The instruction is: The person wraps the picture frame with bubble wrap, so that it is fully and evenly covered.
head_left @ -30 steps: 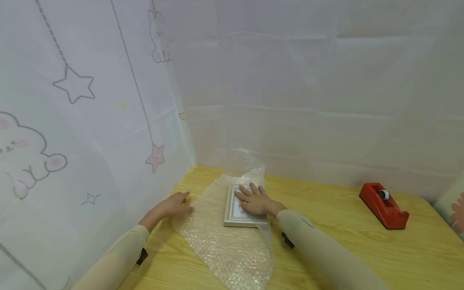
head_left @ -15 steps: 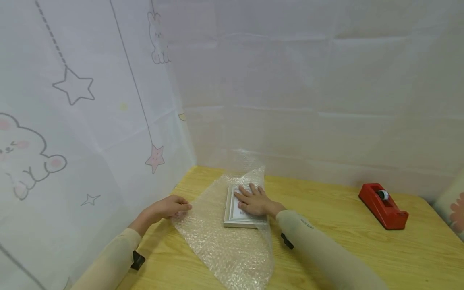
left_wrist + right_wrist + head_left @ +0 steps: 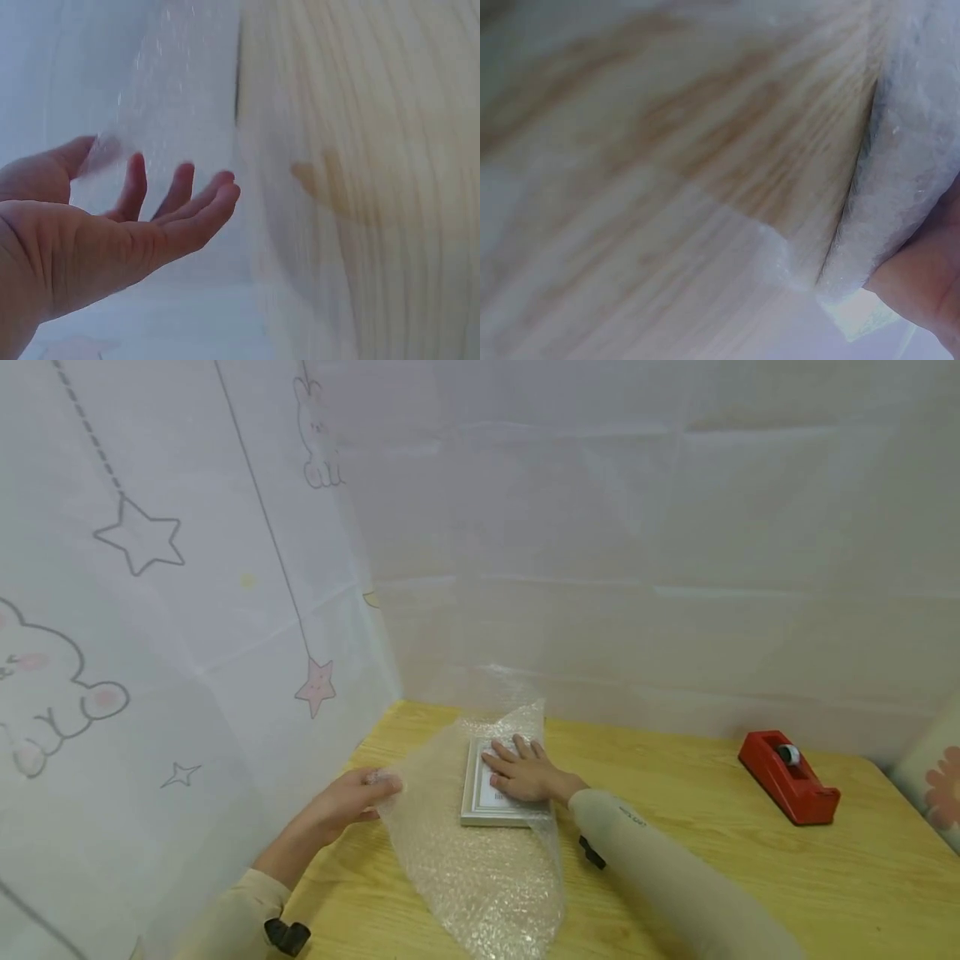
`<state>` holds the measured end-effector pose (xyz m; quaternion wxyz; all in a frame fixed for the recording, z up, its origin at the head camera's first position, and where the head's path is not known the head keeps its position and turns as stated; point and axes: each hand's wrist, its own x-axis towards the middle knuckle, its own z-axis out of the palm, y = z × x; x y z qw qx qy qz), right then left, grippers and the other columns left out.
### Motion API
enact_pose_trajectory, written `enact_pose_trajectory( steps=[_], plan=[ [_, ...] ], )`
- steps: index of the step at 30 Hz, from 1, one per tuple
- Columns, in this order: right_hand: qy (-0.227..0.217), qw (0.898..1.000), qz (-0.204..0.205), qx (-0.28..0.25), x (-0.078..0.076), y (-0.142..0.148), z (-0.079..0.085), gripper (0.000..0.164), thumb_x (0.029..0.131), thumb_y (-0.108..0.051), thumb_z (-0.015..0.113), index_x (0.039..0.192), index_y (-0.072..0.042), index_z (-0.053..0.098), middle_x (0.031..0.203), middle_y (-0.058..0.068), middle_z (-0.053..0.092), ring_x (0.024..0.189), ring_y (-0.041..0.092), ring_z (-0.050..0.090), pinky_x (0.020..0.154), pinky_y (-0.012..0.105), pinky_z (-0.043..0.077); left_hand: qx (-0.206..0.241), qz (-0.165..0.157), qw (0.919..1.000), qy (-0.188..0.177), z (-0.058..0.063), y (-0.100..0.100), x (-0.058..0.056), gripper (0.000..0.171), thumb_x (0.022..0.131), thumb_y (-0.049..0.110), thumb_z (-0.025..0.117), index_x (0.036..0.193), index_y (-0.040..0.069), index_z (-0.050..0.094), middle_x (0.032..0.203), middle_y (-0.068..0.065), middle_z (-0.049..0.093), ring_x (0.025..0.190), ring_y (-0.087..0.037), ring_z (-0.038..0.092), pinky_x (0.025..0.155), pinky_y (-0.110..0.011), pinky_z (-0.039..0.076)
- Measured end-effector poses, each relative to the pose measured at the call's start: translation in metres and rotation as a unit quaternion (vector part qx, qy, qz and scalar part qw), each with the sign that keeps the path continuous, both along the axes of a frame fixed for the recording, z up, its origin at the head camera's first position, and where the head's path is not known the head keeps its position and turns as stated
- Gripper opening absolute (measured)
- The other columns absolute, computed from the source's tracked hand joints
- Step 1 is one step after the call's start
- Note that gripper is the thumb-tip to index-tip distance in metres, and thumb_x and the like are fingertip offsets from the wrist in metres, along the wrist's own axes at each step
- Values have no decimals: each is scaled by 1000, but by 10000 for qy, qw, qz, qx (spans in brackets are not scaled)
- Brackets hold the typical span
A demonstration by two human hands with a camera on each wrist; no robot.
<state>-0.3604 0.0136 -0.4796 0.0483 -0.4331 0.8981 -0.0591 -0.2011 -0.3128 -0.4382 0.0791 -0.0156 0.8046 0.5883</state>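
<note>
A silver picture frame (image 3: 470, 793) with a white insert lies on a sheet of clear bubble wrap (image 3: 472, 868) in the head view. My right hand (image 3: 522, 774) presses flat on it, fingers spread, over a flap of wrap folded across the frame's right side. In the right wrist view the wrap (image 3: 907, 142) curves around the frame's edge, beside part of my right hand (image 3: 922, 277). My left hand (image 3: 352, 797) pinches the sheet's left corner, lifted off the table. The left wrist view shows the wrap (image 3: 180, 82) over the thumb of my left hand (image 3: 112, 232), the other fingers curved.
A red tape dispenser (image 3: 791, 781) with a roll in it stands at the right of the yellow wood-grain table (image 3: 660, 802). White cloth walls (image 3: 585, 527) border the table at the back and left, the left one printed with stars and animals.
My left hand reached the wrap's left corner, took hold of it and raised it, so that side of the sheet lifts. My right hand stays pressed on the picture frame.
</note>
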Motion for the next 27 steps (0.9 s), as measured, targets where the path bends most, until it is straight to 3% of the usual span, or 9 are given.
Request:
enact_pose_trajectory(
  steps=[5, 10, 18, 23, 27],
  plan=[
    [-22, 10000, -13, 24, 0, -1, -1, 59, 111, -46, 26, 164, -20, 22, 169, 10, 9, 150, 48, -1, 114, 68, 0, 604, 184, 9980, 16, 9, 30, 6, 55, 102, 35, 66, 139, -4, 52, 151, -23, 41, 137, -46, 40, 104, -66, 36],
    [-115, 9999, 28, -118, 0, -4, 0, 61, 111, -51, 20, 164, -22, 25, 169, 9, 10, 150, 47, 0, 114, 68, 2, 910, 85, 9958, -5, 11, 57, 13, 53, 103, 23, 61, 148, 0, 43, 158, -23, 31, 145, -46, 25, 105, -73, 27],
    [-393, 9969, -183, -658, -1, -6, 10, 63, 111, -50, 17, 163, -17, 27, 167, 11, 19, 150, 48, 3, 114, 67, 1, -78, -410, 9984, 386, 3, 93, 21, 61, 105, 24, 55, 160, 13, 33, 166, -17, 17, 150, -46, 8, 109, -75, 11],
    [-984, 9857, -380, -1310, -9, -3, 13, 65, 111, -49, 10, 164, -13, 18, 166, 8, 22, 152, 43, 2, 116, 63, -3, -276, -760, 9947, 627, -2, 114, 17, 52, 110, 20, 43, 160, 6, 32, 167, -16, 11, 152, -37, 4, 116, -62, 8],
    [-1371, 9746, -364, -1732, -15, 0, 14, 63, 112, -44, 8, 164, -9, 14, 165, 9, 24, 152, 40, 4, 117, 61, -3, -614, -965, 9903, 796, -3, 131, 15, 52, 112, 27, 41, 158, 3, 35, 167, -18, 12, 151, -42, 1, 115, -64, 3]
  ],
)
